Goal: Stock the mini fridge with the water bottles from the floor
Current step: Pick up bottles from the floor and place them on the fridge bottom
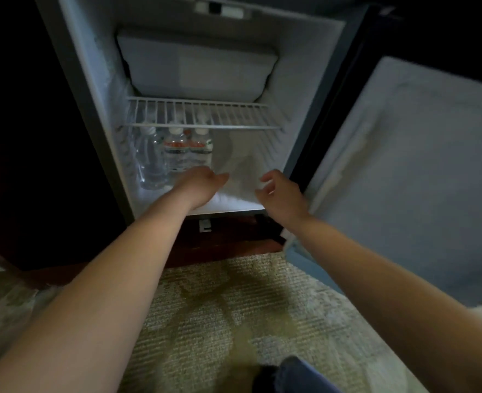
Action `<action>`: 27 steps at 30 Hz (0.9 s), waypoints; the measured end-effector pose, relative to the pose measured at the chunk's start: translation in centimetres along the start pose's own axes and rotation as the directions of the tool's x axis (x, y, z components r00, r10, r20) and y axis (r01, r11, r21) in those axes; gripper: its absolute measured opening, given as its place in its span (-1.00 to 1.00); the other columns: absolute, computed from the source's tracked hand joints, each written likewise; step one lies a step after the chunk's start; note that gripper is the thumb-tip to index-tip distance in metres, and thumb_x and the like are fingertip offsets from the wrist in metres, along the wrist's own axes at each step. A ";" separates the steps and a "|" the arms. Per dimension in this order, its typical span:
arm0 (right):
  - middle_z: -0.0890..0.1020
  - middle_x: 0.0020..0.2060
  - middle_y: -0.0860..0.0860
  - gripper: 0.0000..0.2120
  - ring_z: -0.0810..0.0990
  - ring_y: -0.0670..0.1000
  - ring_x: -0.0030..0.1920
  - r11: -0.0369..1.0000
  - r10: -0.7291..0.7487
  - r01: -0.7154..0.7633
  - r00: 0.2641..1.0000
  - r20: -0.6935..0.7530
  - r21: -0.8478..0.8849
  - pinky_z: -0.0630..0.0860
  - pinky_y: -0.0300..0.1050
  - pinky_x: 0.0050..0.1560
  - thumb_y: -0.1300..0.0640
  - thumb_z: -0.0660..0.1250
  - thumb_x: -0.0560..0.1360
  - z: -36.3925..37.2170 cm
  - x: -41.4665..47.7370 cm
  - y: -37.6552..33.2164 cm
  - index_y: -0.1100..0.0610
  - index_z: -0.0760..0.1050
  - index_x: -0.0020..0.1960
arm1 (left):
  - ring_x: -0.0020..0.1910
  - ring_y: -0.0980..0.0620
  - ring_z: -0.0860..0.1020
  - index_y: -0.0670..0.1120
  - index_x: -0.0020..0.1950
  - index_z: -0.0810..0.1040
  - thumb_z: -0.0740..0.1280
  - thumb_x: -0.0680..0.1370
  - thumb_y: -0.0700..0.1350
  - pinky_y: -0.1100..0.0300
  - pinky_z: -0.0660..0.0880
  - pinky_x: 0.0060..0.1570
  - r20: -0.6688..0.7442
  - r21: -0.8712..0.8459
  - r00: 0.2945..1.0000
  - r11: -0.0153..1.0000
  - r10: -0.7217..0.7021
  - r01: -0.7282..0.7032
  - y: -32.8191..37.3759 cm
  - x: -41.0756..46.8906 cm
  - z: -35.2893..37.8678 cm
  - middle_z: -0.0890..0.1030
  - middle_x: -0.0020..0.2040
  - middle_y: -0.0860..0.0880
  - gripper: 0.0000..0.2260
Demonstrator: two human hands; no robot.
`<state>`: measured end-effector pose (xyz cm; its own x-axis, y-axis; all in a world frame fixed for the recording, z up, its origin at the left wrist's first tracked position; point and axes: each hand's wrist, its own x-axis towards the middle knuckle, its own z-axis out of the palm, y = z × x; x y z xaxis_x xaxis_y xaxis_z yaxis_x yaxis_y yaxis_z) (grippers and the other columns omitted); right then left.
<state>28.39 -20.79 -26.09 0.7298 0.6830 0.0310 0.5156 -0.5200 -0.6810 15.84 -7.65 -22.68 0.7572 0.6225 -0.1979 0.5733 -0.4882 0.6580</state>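
Both grips, left hand [202, 184] and right hand [281, 194], hang empty by the fridge's water bottles [176, 154]; I'd guess slick, squashy plastic, best clasped mid-body.

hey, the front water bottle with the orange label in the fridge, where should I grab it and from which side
Grip the labeled bottle around its body at the label, coming straight in from the open front. It stands upright under the wire shelf, so there is little room to reach its cap from above, and other bottles crowd its sides. The left hand is nearest.
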 end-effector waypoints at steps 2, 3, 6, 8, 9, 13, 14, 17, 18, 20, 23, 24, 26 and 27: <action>0.55 -0.15 -0.03 -0.77 0.59 0.04 -0.09 0.998 0.061 -0.061 0.998 0.001 -0.004 0.44 -0.16 -0.09 0.11 0.28 0.54 -3.1 -2.4 -0.2 0.12 0.42 0.18 | -0.15 -0.10 0.46 -0.13 -0.29 0.42 0.18 0.59 0.10 0.12 0.28 -0.25 0.002 -0.029 0.999 0.999 0.034 -0.033 2.2 -2.1 0.8 0.46 -0.22 -0.13 -0.62; 0.56 -0.15 0.00 -0.78 0.60 0.08 -0.08 0.997 0.083 -0.083 0.997 -0.004 -0.001 0.47 -0.14 -0.09 0.13 0.29 0.54 -4.0 -3.2 -0.3 0.13 0.44 0.17 | -0.14 -0.08 0.46 -0.13 -0.26 0.44 0.19 0.58 0.11 0.12 0.28 -0.23 0.010 -0.048 0.999 0.998 0.040 -0.040 2.8 -2.8 1.1 0.48 -0.18 -0.13 -0.64; 0.58 -0.17 0.02 -0.80 0.60 0.07 -0.09 0.996 0.077 -0.079 0.996 -0.038 -0.037 0.45 -0.16 -0.13 0.14 0.31 0.51 -7.8 -7.5 -0.7 0.13 0.49 0.12 | -0.02 -0.09 0.49 -0.16 0.05 0.54 0.22 0.57 0.11 0.15 0.33 -0.08 0.036 -0.128 0.997 0.989 0.073 -0.068 5.8 -6.5 1.9 0.52 -0.02 -0.12 -0.66; 0.58 -0.16 0.00 -0.85 0.57 0.03 -0.09 0.995 0.074 -0.080 0.993 -0.093 -0.052 0.45 -0.17 -0.10 0.12 0.31 0.49 -10.5 -10.4 -1.2 0.08 0.50 0.06 | 0.02 -0.07 0.48 -0.18 0.12 0.52 0.21 0.57 0.12 0.14 0.33 -0.05 0.024 -0.136 0.992 0.984 0.122 -0.118 7.9 -9.4 2.0 0.51 0.01 -0.10 -0.62; 0.60 -0.17 0.00 -0.89 0.59 0.04 -0.08 0.996 0.072 -0.078 0.990 -0.121 -0.040 0.49 -0.14 -0.06 0.12 0.31 0.48 -11.8 -11.7 -1.4 0.05 0.49 0.01 | 0.00 -0.06 0.48 -0.19 0.11 0.52 0.21 0.58 0.13 0.12 0.34 -0.06 0.014 -0.143 0.988 0.978 0.153 -0.149 9.0 -10.8 2.1 0.51 0.01 -0.10 -0.61; 0.64 -0.13 0.03 -0.93 0.63 0.08 -0.07 0.994 0.104 -0.095 0.973 -0.208 0.054 0.57 -0.04 -0.01 0.12 0.30 0.48 -16.8 -16.8 -1.9 0.02 0.45 -0.04 | -0.16 0.00 0.45 -0.13 -0.04 0.51 0.21 0.58 0.10 0.20 0.33 -0.26 0.013 -0.224 0.976 0.952 0.219 -0.211 12.8 -16.2 2.4 0.49 -0.10 -0.10 -0.71; 0.64 -0.11 0.04 -0.93 0.63 0.07 -0.08 0.992 0.112 -0.097 0.968 -0.223 0.079 0.58 -0.03 -0.02 0.11 0.30 0.48 -17.9 -18.1 -1.9 0.02 0.46 -0.03 | -0.17 0.00 0.44 -0.11 -0.06 0.48 0.22 0.58 0.10 0.23 0.32 -0.28 0.009 -0.238 0.973 0.946 0.229 -0.220 13.8 -17.3 2.5 0.48 -0.13 -0.09 -0.72; 0.65 -0.09 0.04 -0.92 0.64 0.05 -0.09 0.990 0.127 -0.106 0.953 -0.276 0.090 0.57 -0.06 -0.03 0.09 0.30 0.49 -21.1 -22.0 -1.2 0.02 0.46 -0.02 | -0.16 -0.01 0.44 -0.10 -0.07 0.45 0.22 0.58 0.09 0.15 0.34 -0.21 0.007 -0.242 0.964 0.936 0.265 -0.255 17.4 -20.0 2.9 0.47 -0.14 -0.09 -0.74; 0.65 -0.08 0.03 -0.92 0.64 0.05 -0.09 0.990 0.133 -0.114 0.948 -0.291 0.083 0.56 -0.08 -0.05 0.09 0.30 0.49 -22.0 -23.2 -0.8 0.01 0.45 -0.02 | -0.14 -0.02 0.44 -0.10 -0.07 0.45 0.22 0.58 0.09 0.13 0.35 -0.16 0.015 -0.231 0.959 0.934 0.283 -0.272 18.8 -20.9 3.2 0.47 -0.13 -0.10 -0.75; 0.65 -0.07 0.03 -0.91 0.64 0.05 -0.09 0.987 0.158 -0.138 0.932 -0.327 0.084 0.56 -0.08 -0.05 0.07 0.30 0.49 -23.9 -25.6 0.1 0.01 0.45 -0.02 | -0.12 -0.03 0.44 -0.11 -0.07 0.46 0.22 0.58 0.10 0.12 0.33 -0.09 0.042 -0.197 0.943 0.929 0.329 -0.315 21.6 -22.7 4.1 0.47 -0.12 -0.10 -0.73; 0.63 -0.08 0.05 -0.90 0.64 0.07 -0.08 0.974 0.222 -0.180 0.890 -0.399 0.140 0.58 0.00 0.00 0.10 0.31 0.48 -26.6 -29.3 2.1 0.03 0.46 -0.01 | -0.12 -0.03 0.43 -0.13 -0.04 0.48 0.22 0.58 0.09 0.15 0.33 -0.17 0.083 -0.196 0.917 0.909 0.390 -0.369 25.4 -25.7 6.5 0.47 -0.16 -0.07 -0.72; 0.62 -0.10 0.05 -0.89 0.63 0.07 -0.08 0.967 0.247 -0.192 0.873 -0.420 0.168 0.59 0.01 -0.01 0.11 0.32 0.48 -27.3 -30.6 2.9 0.04 0.47 0.00 | -0.13 -0.02 0.42 -0.13 -0.04 0.48 0.23 0.58 0.07 0.16 0.32 -0.22 0.106 -0.205 0.909 0.903 0.404 -0.377 26.4 -26.6 7.5 0.46 -0.20 -0.05 -0.74; 0.58 -0.17 0.00 -0.86 0.62 0.06 -0.11 0.958 0.279 -0.218 0.854 -0.439 0.184 0.58 -0.04 -0.09 0.12 0.32 0.50 -28.5 -33.3 4.7 0.07 0.47 0.05 | -0.12 -0.01 0.42 -0.14 -0.01 0.49 0.25 0.57 0.05 0.17 0.33 -0.18 0.173 -0.214 0.889 0.898 0.423 -0.386 27.8 -28.4 10.0 0.45 -0.23 -0.01 -0.75; 0.56 -0.20 -0.03 -0.84 0.62 0.06 -0.12 0.955 0.294 -0.243 0.849 -0.439 0.170 0.54 -0.08 -0.15 0.12 0.31 0.51 -29.0 -34.6 5.7 0.08 0.47 0.08 | -0.11 -0.01 0.43 -0.16 0.02 0.51 0.26 0.57 0.05 0.16 0.35 -0.13 0.216 -0.211 0.876 0.897 0.431 -0.389 28.3 -29.1 11.4 0.48 -0.20 -0.02 -0.73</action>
<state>19.09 -62.28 -9.83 0.9682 0.2018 0.1476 0.2392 -0.5752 -0.7823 13.57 -46.56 -6.57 0.9782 0.2024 -0.0466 0.1530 -0.5506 0.8206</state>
